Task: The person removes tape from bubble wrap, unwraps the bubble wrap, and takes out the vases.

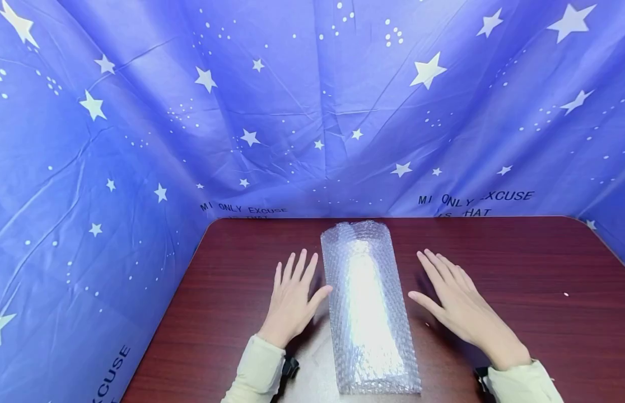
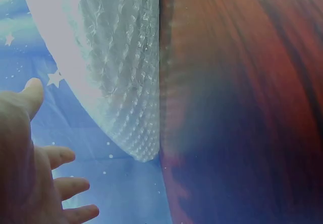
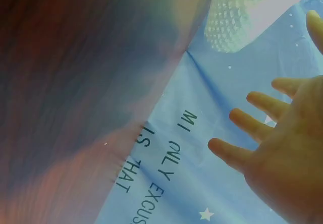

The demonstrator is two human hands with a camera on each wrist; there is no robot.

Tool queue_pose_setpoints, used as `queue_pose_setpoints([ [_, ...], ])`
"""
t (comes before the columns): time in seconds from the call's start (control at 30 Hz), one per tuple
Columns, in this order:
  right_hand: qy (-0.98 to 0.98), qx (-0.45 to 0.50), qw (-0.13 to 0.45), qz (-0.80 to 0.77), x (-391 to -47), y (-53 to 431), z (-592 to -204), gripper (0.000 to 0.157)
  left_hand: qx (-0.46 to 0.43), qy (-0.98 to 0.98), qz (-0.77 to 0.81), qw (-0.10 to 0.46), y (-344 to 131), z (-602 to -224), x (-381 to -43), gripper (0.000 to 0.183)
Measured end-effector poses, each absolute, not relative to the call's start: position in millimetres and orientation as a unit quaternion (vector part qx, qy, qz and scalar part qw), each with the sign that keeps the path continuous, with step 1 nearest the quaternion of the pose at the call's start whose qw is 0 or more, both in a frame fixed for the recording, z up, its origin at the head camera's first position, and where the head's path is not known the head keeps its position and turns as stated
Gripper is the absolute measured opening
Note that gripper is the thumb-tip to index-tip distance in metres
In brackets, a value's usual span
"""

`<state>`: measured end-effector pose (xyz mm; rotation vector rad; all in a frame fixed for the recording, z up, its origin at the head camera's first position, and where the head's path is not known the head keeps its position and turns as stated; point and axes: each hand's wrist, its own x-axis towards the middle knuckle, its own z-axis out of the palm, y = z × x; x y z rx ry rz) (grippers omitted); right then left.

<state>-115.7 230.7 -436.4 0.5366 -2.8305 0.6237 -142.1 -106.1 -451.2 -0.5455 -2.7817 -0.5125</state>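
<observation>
A long clear sheet of bubble wrap (image 1: pixel 368 308), bulging like a pouch or a wrapped bundle, lies lengthwise on the dark red wooden table (image 1: pixel 534 263). Strong glare whitens its middle. Left of it, my left hand (image 1: pixel 292 305) has its fingers spread and straight, the thumb tip right at the wrap's left edge. On the other side my right hand (image 1: pixel 458 305) is held with straight fingers, a gap between its thumb and the wrap. Neither hand grips anything. Both wrist views show the bubble wrap (image 2: pixel 121 72) rising in a rounded bulge beyond the fingers.
Blue curtain cloth (image 1: pixel 292 112) with white stars and printed lettering hangs behind the table and along its left side. Small white specks (image 1: pixel 566 294) lie on the tabletop to the right. Dark straps (image 1: pixel 290 367) sit at the wrists by pale sleeves.
</observation>
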Motion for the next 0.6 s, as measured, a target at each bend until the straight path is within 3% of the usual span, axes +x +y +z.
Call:
queue_pose_setpoints([
  [0.6, -0.943, 0.210, 0.109, 0.233, -126, 210, -422, 0.065, -0.211, -0.942, -0.239, 0.104, -99, -443, -137, 0.074],
])
